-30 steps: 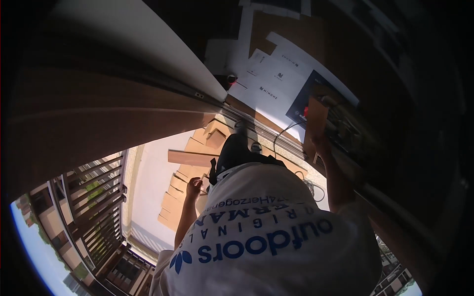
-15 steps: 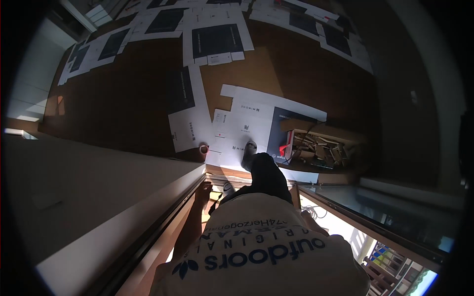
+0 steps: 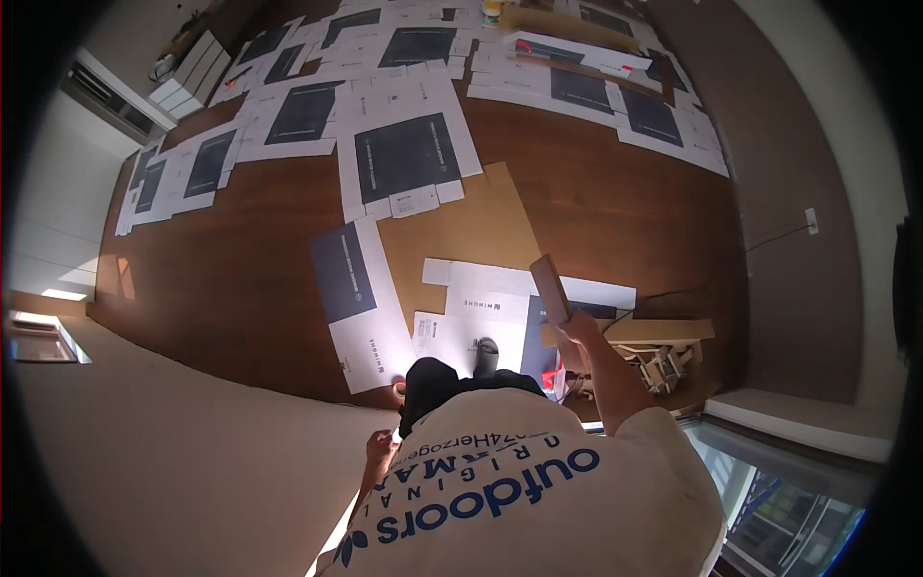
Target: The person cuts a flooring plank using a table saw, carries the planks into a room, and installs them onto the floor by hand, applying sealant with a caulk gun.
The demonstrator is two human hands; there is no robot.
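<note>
My right hand (image 3: 580, 328) is wrapped round a long brown wooden board (image 3: 549, 281), which stands out ahead of it at a slant. Part of the board also shows below the hand. Just right of my forearm lies an open cardboard box (image 3: 663, 330) with wood offcuts (image 3: 661, 370) in it. My left hand (image 3: 381, 445) is low beside my body, near the wall's edge; its fingers are too small and shaded to read. A small roll (image 3: 399, 388), perhaps tape, lies near my left knee. A red object (image 3: 552, 381) shows beside the box, partly hidden.
Flattened white cardboard (image 3: 490, 300) lies under my shoe (image 3: 487, 356), with a brown sheet (image 3: 452, 226) beyond. More white and dark cardboard sheets (image 3: 409, 154) cover parts of the brown wooden floor (image 3: 240, 288). A long white carton (image 3: 577, 53) lies far ahead. Walls stand on both sides.
My view has moved into the room, away from the door frame. My right hand has come up from my side and now holds the wooden board. My left hand has left the frame.
</note>
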